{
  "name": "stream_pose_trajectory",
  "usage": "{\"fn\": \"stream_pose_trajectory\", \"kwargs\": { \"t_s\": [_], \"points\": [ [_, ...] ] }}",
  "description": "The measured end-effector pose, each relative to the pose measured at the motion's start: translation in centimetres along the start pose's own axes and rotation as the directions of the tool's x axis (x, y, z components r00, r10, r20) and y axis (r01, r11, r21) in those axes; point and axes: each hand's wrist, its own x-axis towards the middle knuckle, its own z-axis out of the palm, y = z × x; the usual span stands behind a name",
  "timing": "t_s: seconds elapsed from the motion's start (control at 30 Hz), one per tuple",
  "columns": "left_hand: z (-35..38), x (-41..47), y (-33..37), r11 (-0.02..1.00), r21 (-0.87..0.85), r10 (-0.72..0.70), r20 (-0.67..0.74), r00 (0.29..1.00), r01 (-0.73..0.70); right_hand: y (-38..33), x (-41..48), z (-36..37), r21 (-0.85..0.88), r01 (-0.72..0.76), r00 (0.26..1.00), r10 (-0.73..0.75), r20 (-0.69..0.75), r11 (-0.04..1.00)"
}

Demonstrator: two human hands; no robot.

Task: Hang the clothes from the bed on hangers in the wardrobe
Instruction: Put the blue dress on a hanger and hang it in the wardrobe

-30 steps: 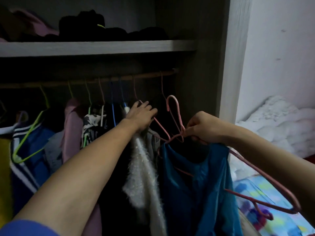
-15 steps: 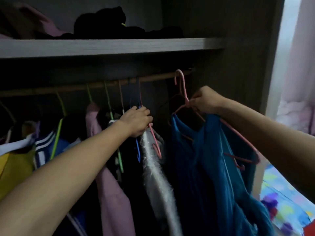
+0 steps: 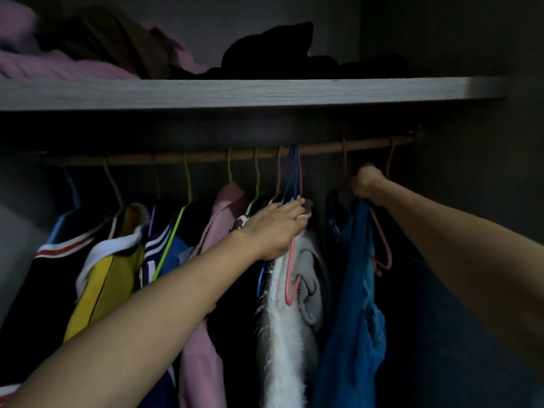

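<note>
A teal blue garment (image 3: 357, 290) hangs on a pink hanger (image 3: 382, 245) near the right end of the wooden rail (image 3: 206, 156). My right hand (image 3: 366, 182) grips the neck of that hanger just below the rail; a hook sits over the rail above it. My left hand (image 3: 278, 226) grips the top of a fuzzy white and grey garment (image 3: 290, 319) on another pink hanger (image 3: 291, 278), holding it off to the left of the blue one. The bed is out of view.
Several hung clothes fill the rail to the left: a pink top (image 3: 206, 290), a yellow and white jacket (image 3: 103, 275), a dark striped one (image 3: 59, 260). A grey shelf (image 3: 250, 91) above carries folded pink and black clothes. The wardrobe's dark side wall (image 3: 471, 201) stands right.
My right hand lifted the blue garment's hanger up to the rail and its hook now sits over it. The view turned left into the wardrobe, losing the bed. My left hand stayed on the fuzzy garment.
</note>
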Motion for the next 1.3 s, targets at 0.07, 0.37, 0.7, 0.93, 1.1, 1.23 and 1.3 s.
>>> {"fn": "stream_pose_trajectory", "kwargs": {
  "t_s": [0.07,0.37,0.7,0.93,1.1,1.23,1.3],
  "points": [
    [0.3,0.1,0.2,0.999,-0.036,-0.01,-0.009,1.0,0.009,0.9,0.4,0.8,0.025,0.001,0.999,-0.002,0.046,1.0],
    [0.9,3.0,1.5,0.965,-0.206,-0.188,-0.112,0.976,0.163,6.6,1.7,-3.1,-0.203,-0.013,0.997,-0.002,-0.075,0.979],
    [0.5,4.6,3.2,0.906,-0.333,-0.348,-0.229,0.909,0.263,6.6,2.2,-3.1,0.348,-0.122,0.99,0.137,-0.018,0.929],
    [-1.9,3.1,4.6,0.899,-0.393,-0.323,-0.299,0.898,0.192,5.9,-5.7,-6.7,0.265,0.034,0.986,0.01,-0.164,0.964],
    [-3.6,2.9,7.5,0.895,-0.439,-0.255,-0.36,0.897,0.078,8.3,-15.5,-9.7,0.087,0.013,0.98,0.004,-0.201,0.996],
    [-4.4,3.4,13.1,0.849,-0.529,-0.213,-0.378,0.901,-0.021,11.9,-22.7,-14.2,-0.102,-0.02,0.972,-0.004,-0.234,0.995],
    [-4.7,3.8,16.7,0.818,-0.57,-0.173,-0.366,0.914,-0.073,14.6,-25.9,-16.8,-0.155,-0.069,0.965,0.026,-0.261,0.985]
  ]
}}
